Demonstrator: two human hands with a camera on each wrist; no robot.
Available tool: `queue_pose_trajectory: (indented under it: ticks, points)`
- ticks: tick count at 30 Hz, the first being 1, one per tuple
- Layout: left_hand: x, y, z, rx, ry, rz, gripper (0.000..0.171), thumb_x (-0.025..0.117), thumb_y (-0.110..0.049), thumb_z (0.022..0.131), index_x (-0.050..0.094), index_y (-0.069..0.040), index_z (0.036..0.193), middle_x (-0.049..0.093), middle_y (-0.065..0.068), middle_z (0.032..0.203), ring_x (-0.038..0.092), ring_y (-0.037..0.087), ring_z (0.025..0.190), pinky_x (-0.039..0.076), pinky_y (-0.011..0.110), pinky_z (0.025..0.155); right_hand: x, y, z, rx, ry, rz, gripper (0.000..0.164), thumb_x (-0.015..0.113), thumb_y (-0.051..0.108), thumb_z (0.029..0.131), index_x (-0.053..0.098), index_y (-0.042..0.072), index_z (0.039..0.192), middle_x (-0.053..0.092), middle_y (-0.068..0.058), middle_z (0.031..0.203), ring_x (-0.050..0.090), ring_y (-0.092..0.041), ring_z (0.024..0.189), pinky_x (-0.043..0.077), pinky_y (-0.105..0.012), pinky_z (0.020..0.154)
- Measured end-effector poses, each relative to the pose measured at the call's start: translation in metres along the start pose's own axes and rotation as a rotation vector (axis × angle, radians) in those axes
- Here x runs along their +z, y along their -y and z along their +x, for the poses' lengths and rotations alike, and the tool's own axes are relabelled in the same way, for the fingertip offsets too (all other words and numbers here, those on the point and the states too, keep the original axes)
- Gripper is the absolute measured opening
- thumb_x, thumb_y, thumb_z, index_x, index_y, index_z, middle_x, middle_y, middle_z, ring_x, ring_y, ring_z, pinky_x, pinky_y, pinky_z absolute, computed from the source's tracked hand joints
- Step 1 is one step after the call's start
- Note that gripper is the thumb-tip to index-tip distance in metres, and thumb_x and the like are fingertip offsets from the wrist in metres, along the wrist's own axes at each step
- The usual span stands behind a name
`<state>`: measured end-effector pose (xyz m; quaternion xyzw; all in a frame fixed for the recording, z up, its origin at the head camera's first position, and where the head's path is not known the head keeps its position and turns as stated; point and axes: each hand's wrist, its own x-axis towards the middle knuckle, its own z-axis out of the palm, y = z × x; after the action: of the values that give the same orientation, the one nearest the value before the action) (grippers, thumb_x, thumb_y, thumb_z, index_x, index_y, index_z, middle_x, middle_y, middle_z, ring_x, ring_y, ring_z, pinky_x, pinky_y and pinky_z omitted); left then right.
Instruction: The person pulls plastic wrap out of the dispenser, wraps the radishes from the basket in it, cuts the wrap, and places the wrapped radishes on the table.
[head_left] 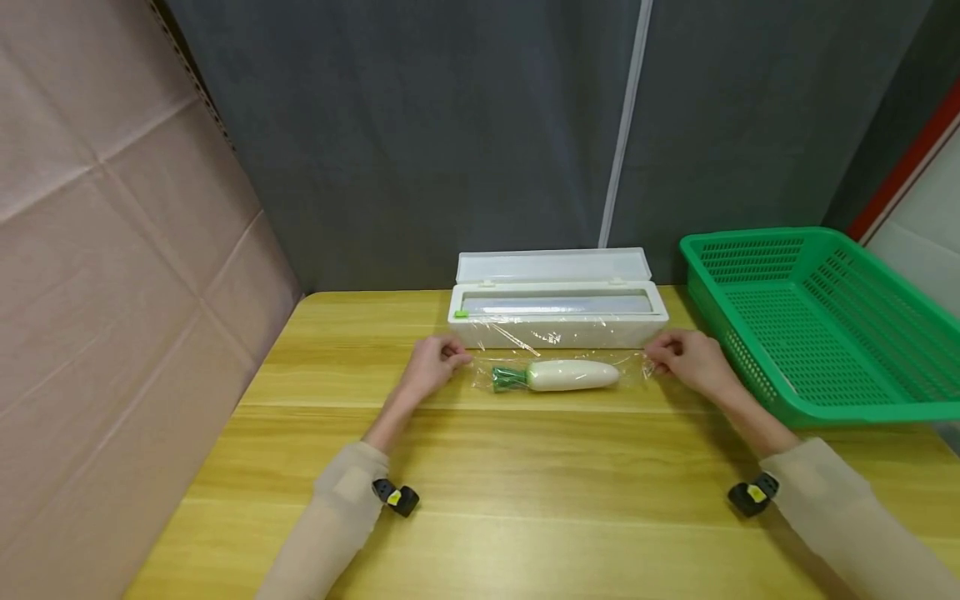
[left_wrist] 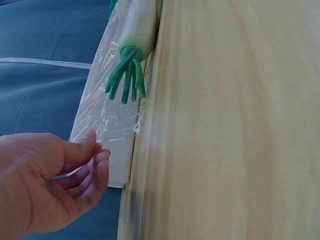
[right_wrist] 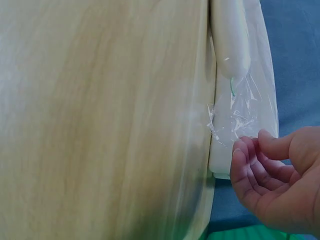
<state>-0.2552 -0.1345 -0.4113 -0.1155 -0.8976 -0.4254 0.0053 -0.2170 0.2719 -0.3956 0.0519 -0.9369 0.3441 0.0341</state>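
Note:
A white radish with short green stems lies in front of a white cling film box. Clear cling film stretches from the box down around the radish. At the film's left edge my left hand pinches it between thumb and fingers, just beyond the green stems. My right hand pinches the film at the opposite edge, past the radish's tip; in the right wrist view the film looks bunched near those fingertips. The box's lid stands raised, and a green slider sits at the left of its cutting bar.
To the right stands a green plastic basket, close to my right hand. The wooden table spreads out in front, and a dark grey curtain hangs behind the box. A pinkish cloth wall rises on the left.

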Motion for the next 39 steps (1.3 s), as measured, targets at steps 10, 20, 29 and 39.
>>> queue_pose_trajectory:
  ticks: [10,20,29,39]
  points:
    - [-0.008,0.005,-0.002,0.08,-0.048,0.013,0.009,0.074,-0.009,0.093,0.071,0.0,0.09,0.068,0.008,0.08,0.06,0.015,0.07,0.05,0.025,0.065,-0.008,0.006,0.001,-0.043,-0.101,-0.042,0.024,0.063,0.023,0.1,0.068,0.001,0.093,0.064,-0.002,0.07,0.053,-0.017,0.066,0.039,-0.029,0.059]
    - [-0.015,0.005,0.002,0.121,-0.137,-0.086,0.015,0.074,-0.006,0.092,0.067,0.003,0.102,0.065,0.013,0.094,0.061,0.023,0.083,0.054,0.028,0.075,-0.009,0.027,0.013,-0.085,-0.114,0.011,0.026,0.061,0.024,0.102,0.068,0.0,0.1,0.069,-0.008,0.078,0.058,-0.016,0.069,0.043,-0.025,0.059]
    - [-0.017,0.008,0.012,0.153,-0.194,-0.077,0.038,0.075,-0.01,0.092,0.058,0.008,0.119,0.057,0.019,0.106,0.055,0.031,0.095,0.05,0.039,0.087,0.004,0.049,0.031,-0.174,-0.059,0.114,0.02,0.062,0.015,0.102,0.067,-0.004,0.097,0.07,-0.016,0.083,0.066,-0.026,0.072,0.05,-0.02,0.059]
    - [-0.018,0.012,0.026,0.149,-0.123,-0.044,0.054,0.074,-0.026,0.094,0.054,-0.003,0.139,0.052,0.02,0.114,0.05,0.031,0.102,0.046,0.044,0.093,0.019,0.076,0.049,-0.26,0.007,0.113,0.017,0.064,0.011,0.1,0.067,-0.006,0.099,0.069,-0.016,0.083,0.067,-0.03,0.073,0.051,-0.02,0.062]
